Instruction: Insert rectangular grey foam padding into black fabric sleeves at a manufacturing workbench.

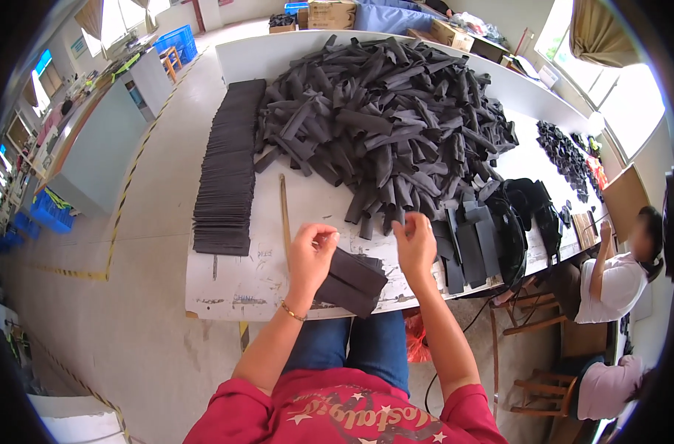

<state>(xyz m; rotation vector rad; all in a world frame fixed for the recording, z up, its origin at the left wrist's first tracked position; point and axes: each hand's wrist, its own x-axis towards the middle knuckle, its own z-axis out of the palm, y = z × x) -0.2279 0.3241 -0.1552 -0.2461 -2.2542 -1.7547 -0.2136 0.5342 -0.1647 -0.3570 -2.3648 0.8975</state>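
My left hand (312, 255) is above a small stack of flat black fabric pieces (355, 281) near the table's front edge. Its fingers are curled toward the thumb, and whatever they may hold does not show. My right hand (417, 250) is at the near end of a large heap of rolled or folded black fabric pieces (396, 111). Its thumb and forefinger are apart, close to the heap's lowest pieces; no piece is clearly held. Along the table's left side runs a long, tightly packed row of the same black pieces (226, 170).
A thin wooden stick (284, 214) lies on the white table (259, 277). Flat black strips (474, 240) and a black bag-like bundle (526, 222) are at the right. Further right, a person in a white top (622, 285) sits by a wooden stool (537, 307).
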